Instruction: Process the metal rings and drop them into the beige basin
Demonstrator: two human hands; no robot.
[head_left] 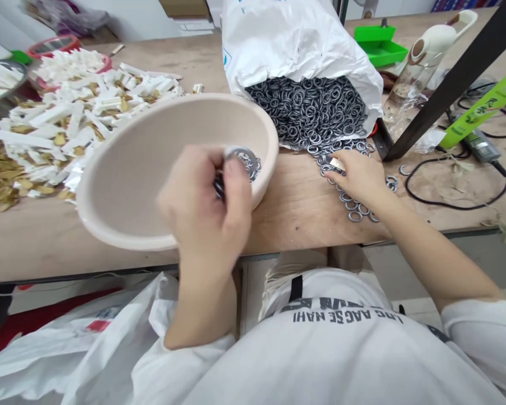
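Left hand (204, 205): a bunch of metal rings (240, 160) is being clenched in the fingers above the bowl, with dark rings showing below the fist.
Right hand (356, 177): a small white piece (337, 164) is being pinched at the fingertips, just above the loose rings.
Ring direction: the held rings are being kept tilted, with their long axis hard to tell because the fingers cover most of them.
Bowl: a wide beige bowl (122, 169) is being kept on the tabletop (303, 225), near its front edge, with a small heap of rings (251, 166) lying against the inner wall just beside the left hand.
Sack: a white sack (295, 45) is being laid on its side, with its open mouth facing the person and a mass of grey rings (307, 109) spilling out.
Loose rings: a scattered trail (348, 197) is being spread over the tabletop below the sack, around the right hand.
Left of the bowl: a pile of white plastic pieces (71, 107) mixed with gold foil scraps (0, 174) is being heaped on the tabletop.
Far right: a green tray (379, 45) and a black cable (455, 194) are being left on the tabletop.
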